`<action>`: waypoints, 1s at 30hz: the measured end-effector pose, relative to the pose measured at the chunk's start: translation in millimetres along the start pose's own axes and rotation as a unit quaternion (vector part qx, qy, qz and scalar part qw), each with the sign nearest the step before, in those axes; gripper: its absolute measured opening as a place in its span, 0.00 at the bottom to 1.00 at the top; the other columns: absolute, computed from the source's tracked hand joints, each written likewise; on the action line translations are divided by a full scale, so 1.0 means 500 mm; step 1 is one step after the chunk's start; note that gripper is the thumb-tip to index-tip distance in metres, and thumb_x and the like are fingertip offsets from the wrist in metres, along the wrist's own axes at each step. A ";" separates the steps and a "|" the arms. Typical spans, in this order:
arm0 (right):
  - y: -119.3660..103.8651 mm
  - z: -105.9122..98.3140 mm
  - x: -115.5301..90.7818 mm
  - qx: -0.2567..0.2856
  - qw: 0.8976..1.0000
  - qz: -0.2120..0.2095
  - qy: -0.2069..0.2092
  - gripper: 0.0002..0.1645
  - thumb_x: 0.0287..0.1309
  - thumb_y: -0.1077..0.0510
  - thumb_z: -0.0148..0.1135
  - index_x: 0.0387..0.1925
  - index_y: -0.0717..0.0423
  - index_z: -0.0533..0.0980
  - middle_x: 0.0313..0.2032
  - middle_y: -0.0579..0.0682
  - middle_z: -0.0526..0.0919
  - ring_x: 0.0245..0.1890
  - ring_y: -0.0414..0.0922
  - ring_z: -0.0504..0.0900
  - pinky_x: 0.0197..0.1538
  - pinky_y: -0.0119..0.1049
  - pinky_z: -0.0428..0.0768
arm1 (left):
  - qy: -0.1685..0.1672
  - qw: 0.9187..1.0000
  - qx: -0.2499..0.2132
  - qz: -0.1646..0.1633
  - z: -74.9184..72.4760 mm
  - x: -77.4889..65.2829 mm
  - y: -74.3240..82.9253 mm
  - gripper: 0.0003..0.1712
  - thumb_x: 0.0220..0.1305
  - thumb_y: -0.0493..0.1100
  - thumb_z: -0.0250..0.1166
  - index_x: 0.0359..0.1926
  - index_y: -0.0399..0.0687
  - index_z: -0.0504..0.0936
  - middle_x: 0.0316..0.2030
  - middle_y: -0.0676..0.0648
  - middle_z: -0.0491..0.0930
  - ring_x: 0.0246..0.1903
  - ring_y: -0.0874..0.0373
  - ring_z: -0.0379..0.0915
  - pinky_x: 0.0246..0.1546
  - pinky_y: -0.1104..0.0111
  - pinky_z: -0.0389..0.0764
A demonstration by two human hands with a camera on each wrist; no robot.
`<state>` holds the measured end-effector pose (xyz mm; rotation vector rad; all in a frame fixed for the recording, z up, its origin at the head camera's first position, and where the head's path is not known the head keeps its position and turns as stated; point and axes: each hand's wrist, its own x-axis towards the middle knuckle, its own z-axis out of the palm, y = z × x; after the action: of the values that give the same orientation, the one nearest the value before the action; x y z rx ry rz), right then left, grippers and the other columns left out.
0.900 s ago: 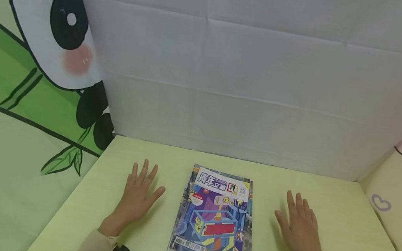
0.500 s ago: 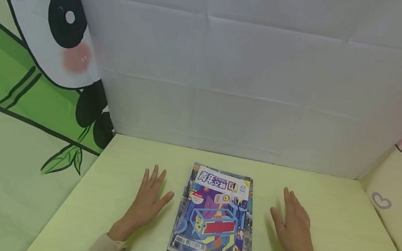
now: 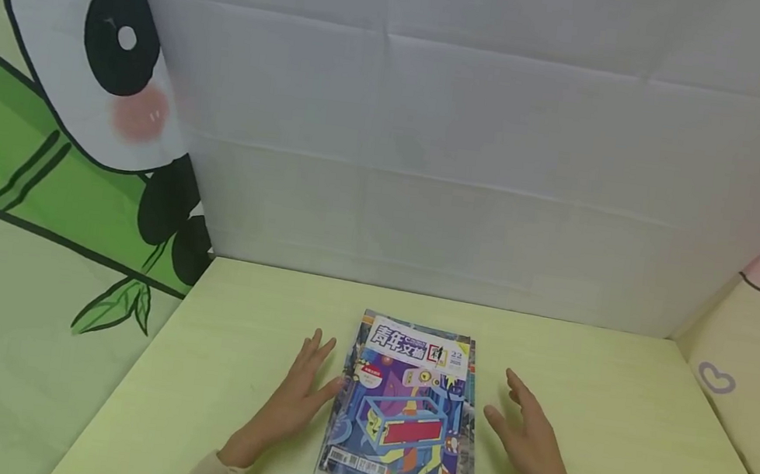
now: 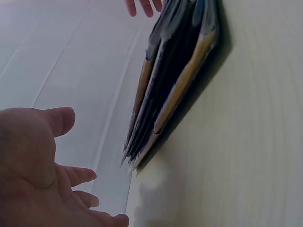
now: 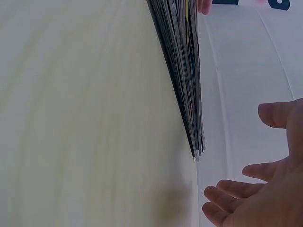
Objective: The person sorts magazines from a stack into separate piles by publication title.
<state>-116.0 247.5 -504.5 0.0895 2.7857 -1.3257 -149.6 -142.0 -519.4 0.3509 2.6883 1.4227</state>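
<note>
A small stack of magazines (image 3: 401, 419) lies on the pale yellow table, the top one with a purple and blue cover. To its left, my left hand (image 3: 291, 403) hovers with fingers extended, the thumb near the stack's left edge. On the other side my right hand (image 3: 529, 438) is held above the table, a short gap from the right edge, its fingers relaxed and bent a little. Seen from the left wrist, the spines (image 4: 184, 71) face that palm; the right wrist view shows the page edges (image 5: 182, 75). Neither hand holds anything.
The table (image 3: 258, 317) meets a white creased backdrop (image 3: 431, 157) at its far edge. A wall with a panda and bamboo picture (image 3: 119, 113) stands at the left. At the right is a cream side panel (image 3: 741, 403) with a heart drawn on it.
Both hands have moved inward toward the magazines, the left one rightward and the right one leftward. The right hand's fingers have turned and bent slightly. The stack has stayed in place.
</note>
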 end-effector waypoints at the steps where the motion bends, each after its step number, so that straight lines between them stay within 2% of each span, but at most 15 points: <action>1: -0.001 0.004 0.000 0.007 1.000 0.003 -0.001 0.49 0.82 0.47 0.64 0.89 0.57 0.52 0.84 0.69 0.60 0.81 0.71 0.63 0.79 0.75 0.63 | -0.003 1.000 -0.007 -0.003 0.003 0.000 0.002 0.45 0.84 0.55 0.62 0.89 0.43 0.56 0.90 0.37 0.37 0.88 0.32 0.26 0.80 0.25 0.40; 11: -0.013 0.041 -0.005 0.082 0.996 -0.015 0.029 0.45 0.77 0.55 0.72 0.85 0.58 0.62 0.78 0.65 0.72 0.75 0.64 0.76 0.76 0.61 0.76 | 0.000 0.998 -0.069 -0.003 0.035 -0.004 0.019 0.41 0.83 0.51 0.63 0.86 0.40 0.62 0.88 0.33 0.46 0.86 0.28 0.40 0.81 0.28 0.48; 15: -0.018 0.055 -0.006 0.109 0.993 -0.014 0.036 0.44 0.75 0.56 0.73 0.84 0.58 0.64 0.76 0.62 0.76 0.71 0.60 0.79 0.69 0.44 0.83 | 0.017 0.996 -0.082 -0.016 0.051 -0.005 0.017 0.39 0.84 0.52 0.62 0.85 0.40 0.64 0.88 0.34 0.50 0.85 0.28 0.45 0.82 0.30 0.51; 19: -0.020 0.067 -0.008 0.135 0.990 -0.008 0.029 0.43 0.76 0.58 0.73 0.84 0.58 0.65 0.75 0.62 0.77 0.69 0.58 0.80 0.61 0.30 0.84 | 0.028 0.995 -0.099 -0.017 0.060 -0.007 0.015 0.38 0.85 0.51 0.61 0.84 0.38 0.65 0.87 0.34 0.52 0.85 0.28 0.47 0.82 0.32 0.52; 22: -0.020 0.073 -0.008 0.143 0.989 -0.006 0.027 0.43 0.75 0.59 0.73 0.84 0.58 0.65 0.74 0.63 0.77 0.68 0.58 0.80 0.59 0.29 0.84 | 0.029 0.993 -0.115 -0.007 0.064 -0.009 0.017 0.36 0.85 0.50 0.61 0.83 0.37 0.66 0.87 0.33 0.52 0.84 0.27 0.47 0.82 0.34 0.54; 25: -0.021 0.079 -0.007 0.143 0.989 -0.005 0.026 0.44 0.74 0.61 0.73 0.84 0.58 0.64 0.74 0.63 0.77 0.66 0.57 0.81 0.58 0.30 0.84 | 0.028 0.994 -0.108 0.004 0.067 -0.012 0.020 0.36 0.86 0.50 0.61 0.83 0.37 0.67 0.86 0.32 0.53 0.84 0.27 0.49 0.81 0.35 0.57; 30: -0.020 0.084 -0.006 0.145 0.989 -0.002 0.027 0.45 0.73 0.64 0.73 0.84 0.57 0.64 0.73 0.62 0.78 0.63 0.55 0.81 0.57 0.29 0.84 | 0.006 0.995 -0.103 0.000 0.068 -0.017 0.026 0.37 0.86 0.51 0.60 0.84 0.37 0.65 0.87 0.33 0.51 0.85 0.28 0.46 0.82 0.32 0.51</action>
<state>-112.9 208.5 -522.8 0.1350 2.6130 -1.7459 -133.1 -109.8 -528.2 0.3259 2.5189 1.6873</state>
